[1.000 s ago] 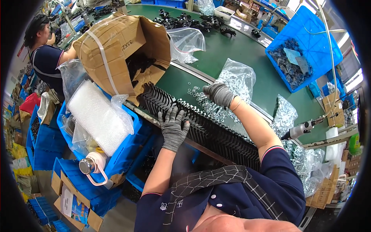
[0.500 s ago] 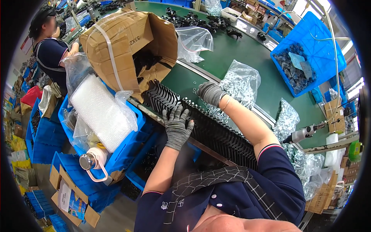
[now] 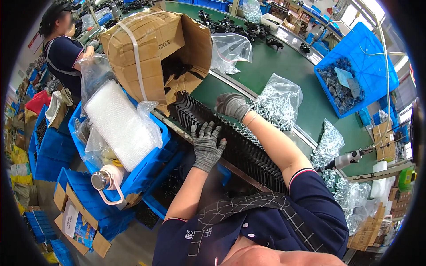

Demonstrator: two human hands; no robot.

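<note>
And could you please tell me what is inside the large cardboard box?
Through the open end of the cardboard box, some black parts show. The deeper interior is in shadow and covered by the box's walls, so I cannot tell how many there are.

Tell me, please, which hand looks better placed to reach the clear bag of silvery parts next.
Probably right: the right hand is at the far side of the row of black parts, near the clear bag; the left hand is at the row's near edge, farther from the bag.
</note>
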